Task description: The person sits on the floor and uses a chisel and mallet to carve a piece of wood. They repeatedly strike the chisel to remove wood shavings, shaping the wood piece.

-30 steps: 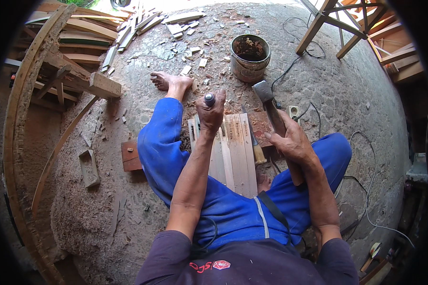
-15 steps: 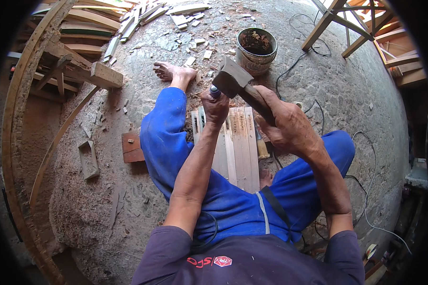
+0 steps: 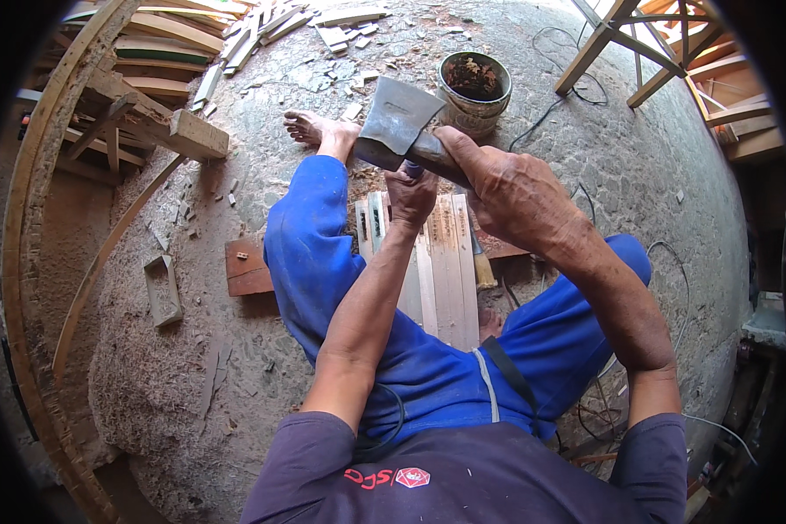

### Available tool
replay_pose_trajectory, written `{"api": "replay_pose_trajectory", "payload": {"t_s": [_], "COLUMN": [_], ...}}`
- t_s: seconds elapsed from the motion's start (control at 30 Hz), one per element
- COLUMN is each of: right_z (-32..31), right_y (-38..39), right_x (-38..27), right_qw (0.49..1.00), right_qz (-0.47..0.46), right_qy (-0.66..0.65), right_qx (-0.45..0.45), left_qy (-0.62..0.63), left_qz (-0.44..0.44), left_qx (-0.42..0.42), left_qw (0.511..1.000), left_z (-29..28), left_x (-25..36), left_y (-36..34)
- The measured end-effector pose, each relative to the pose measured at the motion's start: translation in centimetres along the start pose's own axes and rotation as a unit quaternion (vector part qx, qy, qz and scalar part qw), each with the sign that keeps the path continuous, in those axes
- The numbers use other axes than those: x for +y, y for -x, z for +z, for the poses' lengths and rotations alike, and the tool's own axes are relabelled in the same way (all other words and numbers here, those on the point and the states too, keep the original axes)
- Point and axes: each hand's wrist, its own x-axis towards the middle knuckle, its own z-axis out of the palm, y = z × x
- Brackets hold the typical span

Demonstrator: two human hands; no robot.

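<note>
My right hand [image 3: 528, 196] is closed round the wooden handle of a hatchet [image 3: 400, 118]. Its broad grey steel head hangs just above my left fist and hides part of what is there. In my left hand [image 3: 410, 201] a chisel stands upright; only the top of its dark blue handle [image 3: 413, 169] shows, and the blade is hidden. Below that hand, several pale wooden strips [image 3: 450, 288] lie side by side between my legs. Dark slots and marks show near their far ends.
A tool with a yellowish handle [image 3: 484, 272] lies along the strips' right side. Beyond my hands stands a bucket [image 3: 475, 92]. Offcuts [image 3: 332, 37] and shavings litter the floor. A wooden beam [image 3: 196, 137] juts in from the left; cables [image 3: 686, 288] run at right.
The hatchet has shifted left and its head has turned, now showing a broad flat side over my left fist. My left hand has moved slightly right and nearer.
</note>
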Motion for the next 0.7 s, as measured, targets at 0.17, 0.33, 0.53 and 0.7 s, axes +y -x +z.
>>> {"api": "replay_pose_trajectory", "payload": {"t_s": [0.17,0.33,0.53,0.7], "right_z": [2.1,-3.7,-5.3,3.1], "right_y": [0.5,0.8,0.1,2.6], "right_x": [2.7,-0.7,-2.9,1.3], "right_qw": [0.993,0.989,0.958,0.984], "right_qz": [0.059,0.015,-0.029,0.116], "right_qy": [0.017,-0.12,-0.057,0.015], "right_qx": [-0.099,0.082,0.281,-0.131], "left_qy": [0.025,0.027,-0.01,0.054], "left_qz": [0.144,-0.022,-0.028,0.108], "left_qx": [0.103,-0.009,0.006,0.026], "left_qw": [0.984,0.999,1.0,0.992], "left_z": [3.0,0.9,0.9,2.0], "left_x": [1.4,0.9,1.5,0.7], "left_y": [-0.5,0.2,0.1,0.4]}}
